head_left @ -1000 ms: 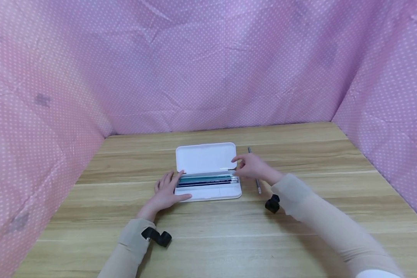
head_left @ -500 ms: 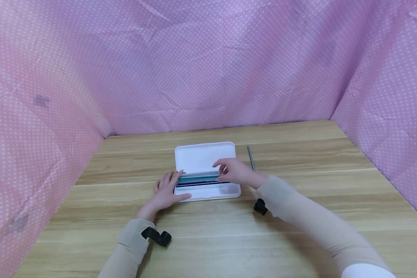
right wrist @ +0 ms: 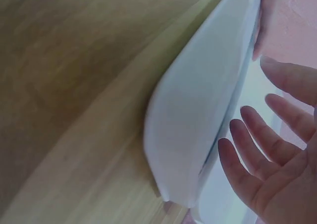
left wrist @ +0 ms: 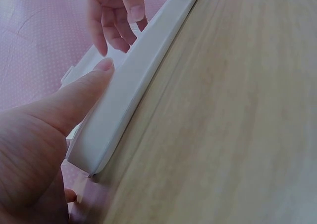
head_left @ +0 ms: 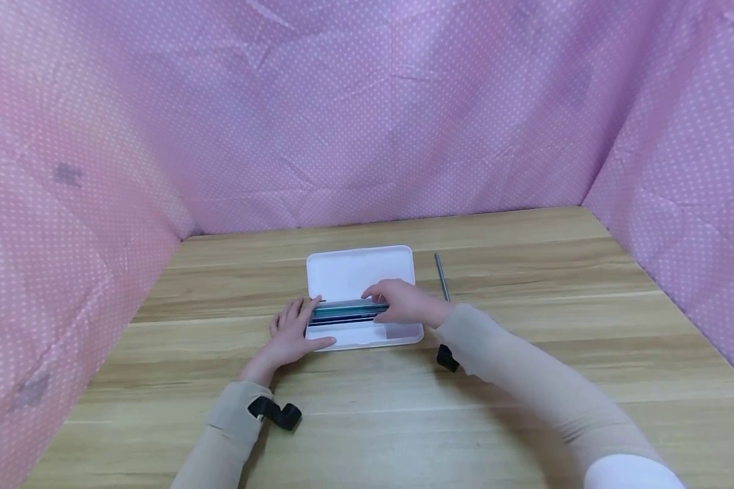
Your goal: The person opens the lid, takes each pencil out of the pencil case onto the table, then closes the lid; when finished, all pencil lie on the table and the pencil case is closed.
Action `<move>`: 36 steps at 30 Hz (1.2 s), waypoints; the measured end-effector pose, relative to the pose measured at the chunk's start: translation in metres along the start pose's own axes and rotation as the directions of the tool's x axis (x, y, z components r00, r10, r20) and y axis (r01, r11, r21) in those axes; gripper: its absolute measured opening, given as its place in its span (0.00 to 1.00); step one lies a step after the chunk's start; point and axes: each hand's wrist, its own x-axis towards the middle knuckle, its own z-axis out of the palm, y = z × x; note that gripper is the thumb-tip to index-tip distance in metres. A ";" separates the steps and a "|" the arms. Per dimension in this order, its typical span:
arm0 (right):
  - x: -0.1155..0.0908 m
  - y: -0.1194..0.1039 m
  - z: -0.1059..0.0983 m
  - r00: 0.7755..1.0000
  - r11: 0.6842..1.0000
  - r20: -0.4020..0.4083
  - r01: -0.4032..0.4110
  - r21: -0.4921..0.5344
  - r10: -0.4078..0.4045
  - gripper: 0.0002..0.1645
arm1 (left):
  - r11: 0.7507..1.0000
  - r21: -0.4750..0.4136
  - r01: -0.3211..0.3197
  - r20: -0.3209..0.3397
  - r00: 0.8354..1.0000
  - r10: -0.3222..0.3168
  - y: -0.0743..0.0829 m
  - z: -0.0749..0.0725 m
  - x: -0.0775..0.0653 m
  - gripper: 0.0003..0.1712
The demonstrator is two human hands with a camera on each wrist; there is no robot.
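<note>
On the desk [head_left: 367,421], the pencil case [head_left: 356,334] lies with lid [head_left: 342,274] folded back, exposing pencils [head_left: 344,314]. Spread at its left end, the left hand [head_left: 290,337] apparently steadies it. The right hand [head_left: 406,303], loosely bent over the pencils, appears to grasp nothing; contact is unclear. The desk's sides lie well off; a loose pencil [head_left: 442,276] narrows rightward room.

Free passage over the tabletop [head_left: 367,421] between the forearms [head_left: 544,380], pencil case [head_left: 345,337] and opened lid [head_left: 342,273] as obstacles beyond.
</note>
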 end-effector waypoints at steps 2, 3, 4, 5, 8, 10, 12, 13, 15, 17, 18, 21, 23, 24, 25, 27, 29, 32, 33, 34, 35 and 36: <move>0.001 0.001 0.000 1.000 1.000 0.011 0.009 -0.017 -0.009 0.28 | 1.000 0.000 -0.001 0.000 1.000 0.001 0.000 0.000 0.000 0.54; 0.001 0.001 0.001 1.000 1.000 0.015 0.010 -0.025 -0.010 0.28 | 1.000 -0.002 -0.002 0.000 1.000 0.002 0.000 0.000 0.000 0.54; 0.001 0.001 0.001 1.000 1.000 0.019 0.010 -0.030 -0.009 0.28 | 1.000 -0.003 -0.003 0.000 1.000 0.003 0.000 -0.001 0.000 0.54; 0.001 0.001 0.002 1.000 0.999 0.022 0.007 -0.032 -0.007 0.27 | 1.000 -0.005 -0.004 0.001 1.000 0.004 0.001 -0.001 0.000 0.54; 0.002 0.002 0.003 1.000 0.999 0.021 0.002 -0.043 -0.002 0.26 | 1.000 -0.007 -0.005 0.001 1.000 0.005 0.000 -0.001 -0.001 0.53; 0.003 0.002 0.004 1.000 0.999 0.016 -0.004 -0.047 0.005 0.24 | 1.000 -0.010 -0.008 -0.001 1.000 0.008 0.000 -0.001 -0.001 0.53; 0.004 0.001 0.005 1.000 0.998 0.010 -0.005 -0.060 0.006 0.22 | 1.000 -0.014 -0.010 -0.002 1.000 0.010 0.000 -0.001 -0.001 0.53; 0.004 0.001 0.005 1.000 0.998 0.010 -0.009 -0.069 0.010 0.22 | 1.000 -0.015 -0.010 -0.003 1.000 0.010 -0.001 -0.001 -0.002 0.53; 0.005 0.001 0.006 1.000 0.995 0.006 -0.018 -0.094 0.019 0.21 | 1.000 -0.018 -0.012 -0.004 1.000 0.012 -0.001 0.000 -0.002 0.54; 0.006 0.001 0.007 1.000 0.993 0.007 -0.026 -0.114 0.027 0.20 | 1.000 -0.022 -0.013 -0.005 1.000 0.013 -0.002 0.001 -0.002 0.54; 0.006 0.001 0.007 1.000 0.992 0.007 -0.029 -0.122 0.030 0.20 | 1.000 -0.021 -0.014 -0.006 1.000 0.014 -0.003 0.001 -0.002 0.54; 0.006 0.000 0.007 0.999 0.990 0.009 -0.030 -0.135 0.032 0.21 | 1.000 -0.024 -0.015 -0.008 1.000 0.014 -0.003 0.002 -0.002 0.54; 0.006 0.000 0.006 1.000 0.991 0.010 -0.025 -0.133 0.027 0.20 | 1.000 -0.023 -0.016 -0.010 1.000 0.016 -0.003 0.002 -0.003 0.54; 0.006 0.000 0.006 1.000 0.990 0.008 -0.023 -0.136 0.024 0.20 | 1.000 -0.022 -0.017 -0.011 1.000 0.016 -0.003 0.003 -0.002 0.54; 0.006 0.000 0.006 1.000 0.991 0.008 -0.018 -0.135 0.020 0.20 | 1.000 -0.021 -0.015 -0.011 1.000 0.015 -0.003 0.003 -0.002 0.54; 0.006 0.000 0.005 1.000 0.992 0.007 -0.010 -0.128 0.011 0.19 | 1.000 -0.020 -0.013 -0.012 1.000 0.012 -0.002 0.002 -0.002 0.54; 0.007 0.001 0.005 1.000 0.992 0.004 -0.003 -0.125 0.004 0.18 | 1.000 -0.023 -0.015 -0.016 1.000 0.014 -0.002 0.002 -0.002 0.54; 0.007 0.002 0.005 1.000 0.992 0.001 0.004 -0.126 -0.004 0.16 | 0.999 -0.027 -0.016 -0.024 1.000 0.015 -0.002 0.002 -0.003 0.54; 0.007 0.003 0.005 1.000 0.992 0.001 0.007 -0.129 -0.007 0.16 | 0.999 -0.027 -0.020 -0.027 0.999 0.019 -0.002 0.001 -0.003 0.54; 0.008 0.003 0.005 1.000 0.991 0.000 0.009 -0.131 -0.009 0.16 | 0.999 -0.024 -0.021 -0.028 0.999 0.021 -0.002 0.001 -0.003 0.54; 0.008 0.004 0.005 1.000 0.991 -0.002 0.014 -0.133 -0.014 0.15 | 1.000 -0.022 -0.020 -0.027 0.999 0.019 -0.002 0.001 -0.003 0.54; 0.008 0.004 0.005 1.000 0.991 -0.004 0.016 -0.134 -0.017 0.15 | 1.000 -0.019 -0.019 -0.026 1.000 0.018 -0.002 0.001 -0.003 0.54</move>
